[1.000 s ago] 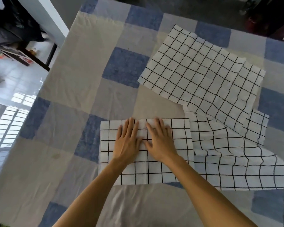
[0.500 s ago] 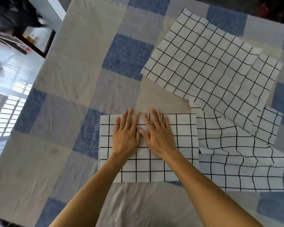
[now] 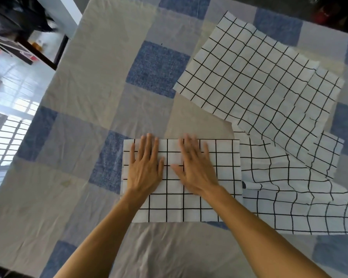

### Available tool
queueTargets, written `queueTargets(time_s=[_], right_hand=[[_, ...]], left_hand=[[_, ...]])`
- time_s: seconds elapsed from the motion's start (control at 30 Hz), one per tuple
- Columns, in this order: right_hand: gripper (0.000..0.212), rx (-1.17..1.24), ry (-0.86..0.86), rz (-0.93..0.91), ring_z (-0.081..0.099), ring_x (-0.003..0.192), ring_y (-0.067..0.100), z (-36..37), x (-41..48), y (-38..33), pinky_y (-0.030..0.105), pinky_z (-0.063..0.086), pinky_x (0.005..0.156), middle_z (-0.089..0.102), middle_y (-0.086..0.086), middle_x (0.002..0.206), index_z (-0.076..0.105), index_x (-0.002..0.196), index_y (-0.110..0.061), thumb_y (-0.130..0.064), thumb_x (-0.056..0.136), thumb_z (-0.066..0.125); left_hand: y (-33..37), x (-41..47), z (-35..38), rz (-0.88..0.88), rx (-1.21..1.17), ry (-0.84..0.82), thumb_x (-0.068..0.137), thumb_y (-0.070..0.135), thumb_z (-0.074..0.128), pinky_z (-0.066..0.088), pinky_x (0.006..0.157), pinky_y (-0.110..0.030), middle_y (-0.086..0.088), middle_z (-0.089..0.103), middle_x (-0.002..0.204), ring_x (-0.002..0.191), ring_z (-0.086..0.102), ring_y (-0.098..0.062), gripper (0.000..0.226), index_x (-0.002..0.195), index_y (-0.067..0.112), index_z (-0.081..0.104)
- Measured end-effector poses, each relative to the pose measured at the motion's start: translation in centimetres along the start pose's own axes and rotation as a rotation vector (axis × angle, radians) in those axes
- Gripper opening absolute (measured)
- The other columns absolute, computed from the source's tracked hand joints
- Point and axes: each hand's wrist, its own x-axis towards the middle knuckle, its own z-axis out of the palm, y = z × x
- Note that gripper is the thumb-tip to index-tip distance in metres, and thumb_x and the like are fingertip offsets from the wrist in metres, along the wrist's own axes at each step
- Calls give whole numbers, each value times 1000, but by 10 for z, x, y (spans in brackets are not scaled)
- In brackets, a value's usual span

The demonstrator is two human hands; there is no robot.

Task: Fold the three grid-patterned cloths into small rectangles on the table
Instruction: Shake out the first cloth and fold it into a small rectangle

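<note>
A white cloth with a black grid, folded into a rectangle (image 3: 223, 157), lies near the table's front centre. My left hand (image 3: 146, 167) and my right hand (image 3: 195, 169) press flat on it, fingers straight and pointing away from me, a small gap between them. A second grid cloth (image 3: 259, 81) lies spread out at the back right. A third, rumpled grid cloth (image 3: 293, 193) lies to the right of the folded one, partly under the second cloth's near corner.
The table is covered by a patchwork cover of blue, grey and beige squares (image 3: 100, 81). Its left edge drops to a tiled floor (image 3: 12, 101), where dark furniture (image 3: 40, 51) stands at the far left.
My two hands have slid apart on the folded cloth, the left toward the left and the right toward the right. The view has shifted slightly; the cloths lie where they were.
</note>
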Motion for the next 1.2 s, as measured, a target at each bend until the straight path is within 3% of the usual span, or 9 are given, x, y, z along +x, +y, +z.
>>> queueTargets(time_s=[0.13,0.27,0.53,0.73,0.87,0.97,1.2], right_hand=[[76,40,-45,-77,-21,145,16,7,21,-38,40,-15,118,-15,3,158,-9,150,-14,-62,94,6],[73,-8,-6,-83,-16,146,17,16,20,-19,41,-9,119,-12,0,158,-4,151,-18,-62,95,11],[72,-67,72,158,-14,147,22,10,-6,42,41,-6,120,-11,3,160,-5,152,-19,-61,97,15],[76,-66,60,224,-18,146,21,3,-13,53,41,-11,118,-15,6,160,-8,152,-17,-64,93,2],[71,32,33,-55,-12,147,20,3,-7,17,41,-8,119,-9,4,160,-2,152,-16,-59,97,7],[73,108,-19,-84,-16,146,17,9,5,-9,41,-7,120,-10,-1,158,-3,150,-19,-63,92,-3],[64,4,66,71,-14,147,16,14,-5,24,38,-6,119,-9,-4,159,-2,152,-24,-57,98,6]], left_hand=[[10,4,4,81,-38,-37,94,49,22,2,116,-44,-12,7,157,145,0,-24,68,150,11,9],[-16,3,7,25,-31,-34,96,54,19,-1,117,-39,-6,2,158,145,-6,-18,69,150,14,6],[-32,-5,-1,-96,-44,-52,94,61,11,-7,117,-36,-1,-14,157,142,-19,-14,73,149,18,-9],[-23,-4,-5,-101,32,-31,95,58,15,-7,117,-44,-7,-10,157,144,-13,-22,73,150,13,-5],[8,2,-3,60,-33,-40,97,47,19,-5,117,-43,-7,-6,156,144,-8,-22,66,150,13,0],[16,5,5,156,-27,-87,96,51,8,-2,116,-44,-6,-5,157,145,-5,-24,65,150,15,1],[-46,-6,-2,-32,4,-63,94,62,16,-3,118,-39,1,-6,158,144,-12,-15,71,150,23,-4]])
